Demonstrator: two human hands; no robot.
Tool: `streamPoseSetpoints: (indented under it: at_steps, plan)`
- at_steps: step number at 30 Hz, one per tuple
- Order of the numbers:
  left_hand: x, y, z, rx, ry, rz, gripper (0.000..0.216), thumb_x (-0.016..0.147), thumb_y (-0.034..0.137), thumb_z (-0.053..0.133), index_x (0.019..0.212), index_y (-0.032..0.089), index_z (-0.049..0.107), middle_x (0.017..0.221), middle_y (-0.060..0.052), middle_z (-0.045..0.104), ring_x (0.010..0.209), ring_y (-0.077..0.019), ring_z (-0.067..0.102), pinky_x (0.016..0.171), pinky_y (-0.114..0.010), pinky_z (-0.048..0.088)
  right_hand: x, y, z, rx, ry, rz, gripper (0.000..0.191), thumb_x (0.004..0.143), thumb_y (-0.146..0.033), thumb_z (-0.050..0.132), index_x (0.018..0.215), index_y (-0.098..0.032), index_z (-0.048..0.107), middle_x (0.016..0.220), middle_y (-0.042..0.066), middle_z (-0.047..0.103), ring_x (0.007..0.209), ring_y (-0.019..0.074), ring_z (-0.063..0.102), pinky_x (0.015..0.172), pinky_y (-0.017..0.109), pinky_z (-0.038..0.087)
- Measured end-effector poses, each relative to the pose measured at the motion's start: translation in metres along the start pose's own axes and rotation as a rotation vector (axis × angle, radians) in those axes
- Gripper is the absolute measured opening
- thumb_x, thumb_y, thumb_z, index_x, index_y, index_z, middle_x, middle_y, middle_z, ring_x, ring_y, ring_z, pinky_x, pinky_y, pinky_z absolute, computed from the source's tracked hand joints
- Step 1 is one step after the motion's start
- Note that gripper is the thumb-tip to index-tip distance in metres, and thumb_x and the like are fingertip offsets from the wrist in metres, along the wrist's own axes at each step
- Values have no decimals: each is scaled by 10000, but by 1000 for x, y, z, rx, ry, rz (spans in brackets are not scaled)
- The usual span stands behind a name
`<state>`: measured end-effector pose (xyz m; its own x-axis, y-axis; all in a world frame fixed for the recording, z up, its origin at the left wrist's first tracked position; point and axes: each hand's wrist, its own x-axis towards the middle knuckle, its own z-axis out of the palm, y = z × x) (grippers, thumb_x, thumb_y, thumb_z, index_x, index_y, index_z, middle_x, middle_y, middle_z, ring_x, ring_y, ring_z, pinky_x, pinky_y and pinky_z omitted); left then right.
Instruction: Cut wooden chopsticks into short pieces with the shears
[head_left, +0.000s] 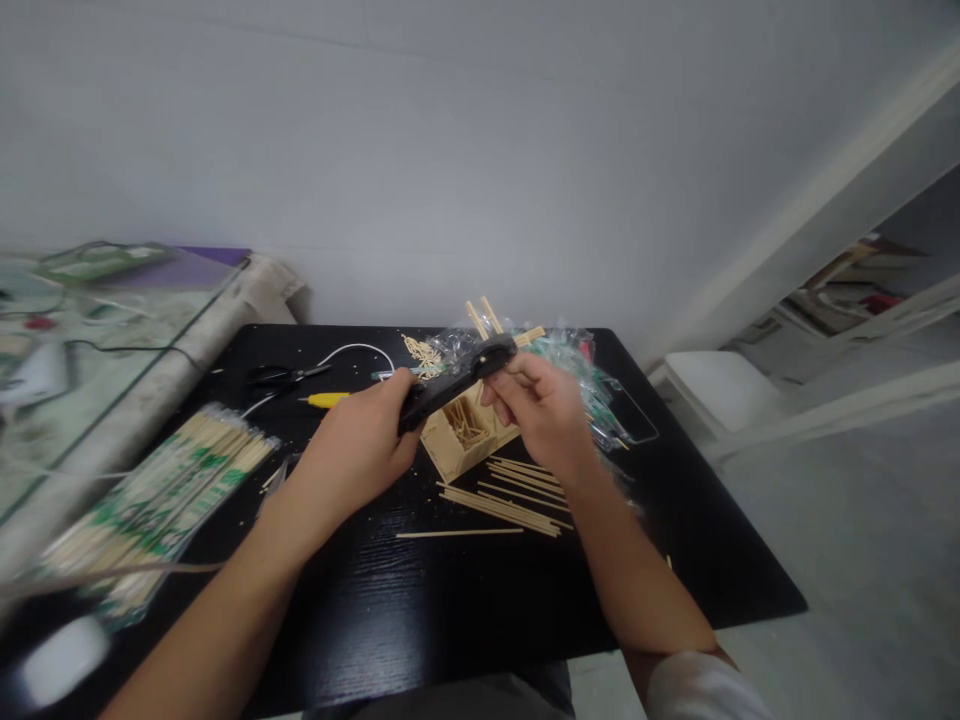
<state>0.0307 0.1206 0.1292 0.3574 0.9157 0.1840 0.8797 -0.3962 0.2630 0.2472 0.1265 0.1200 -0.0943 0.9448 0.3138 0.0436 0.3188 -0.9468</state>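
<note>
My left hand [371,430] is wrapped round a long black hand tool [450,385], raised over the table; its exact kind does not show. At the tool's far end, my right hand [536,400] is closed in a pinch, and what lies between its fingers is hidden. Below both hands sits a light wooden box [454,452] with short cut stick pieces [466,420] inside. Upright wooden sticks [484,318] rise behind the tool. In front of the box, several loose chopsticks [499,508] lie on the black table [420,610].
Packaged chopsticks [169,490] lie at the left, near black scissors [289,375] and a yellow-handled tool [326,400]. Crumpled clear and green wrappers [570,350] cover the back right. A glass-topped surface [90,400] borders the left. A white stool [720,390] stands at the right.
</note>
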Motion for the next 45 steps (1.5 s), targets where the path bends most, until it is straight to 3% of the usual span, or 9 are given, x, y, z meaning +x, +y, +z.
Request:
streamPoseSetpoints:
  at_steps: [8, 15, 28, 33, 39, 42, 45]
  plan:
    - [0, -3, -3, -38, 21, 37, 186, 897, 270, 496, 1062, 200, 544, 922, -94, 712, 799, -269, 693, 696, -358, 484, 3, 0, -4, 87, -75, -25, 264, 971, -378, 680, 789, -192, 634, 692, -4, 655, 486, 63, 434, 453, 242, 338]
    - [0, 1, -5, 20, -18, -1, 97, 875, 217, 512, 971, 227, 513, 875, -75, 724, 784, -265, 718, 662, -328, 479, 3, 4, -4, 121, -88, 1, 360, 946, -494, 712, 768, -193, 623, 631, -27, 568, 490, 67, 366, 442, 244, 283]
    - [-1, 0, -2, 5, -5, 5, 43, 907, 229, 502, 950, 227, 507, 819, -71, 708, 699, -243, 686, 611, -322, 413, 3, 3, -4, 109, -70, -6, 351, 962, -429, 689, 714, -195, 605, 610, -34, 528, 498, 65, 346, 456, 256, 270]
    - [1, -1, -1, -200, -27, 0, 133, 964, 329, 487, 916, 223, 549, 741, -10, 655, 632, -179, 597, 613, -292, 387, 4, 4, -5, 106, -86, 2, 265, 978, -379, 660, 795, -186, 666, 645, -15, 596, 475, 62, 333, 446, 276, 225]
    - [8, -7, 5, -457, -29, -89, 263, 969, 445, 534, 878, 208, 607, 699, 26, 605, 626, -146, 503, 618, -276, 382, 4, 6, -6, 96, -95, 45, 236, 968, -404, 674, 905, -186, 734, 729, 11, 668, 497, 64, 376, 457, 287, 257]
    - [15, -13, 16, -759, -108, -206, 346, 924, 501, 620, 760, 199, 582, 611, 25, 544, 570, -138, 474, 545, -261, 372, 4, 7, -5, 134, -111, 44, 229, 971, -411, 671, 934, -196, 743, 735, 9, 668, 489, 62, 364, 456, 289, 251]
    - [24, -17, 29, -1265, -282, -344, 373, 890, 440, 691, 661, 187, 541, 549, 29, 478, 492, -114, 450, 485, -247, 388, 4, 8, -5, 164, -111, 33, 206, 975, -404, 662, 1031, -221, 738, 732, -4, 656, 480, 65, 345, 452, 287, 242]
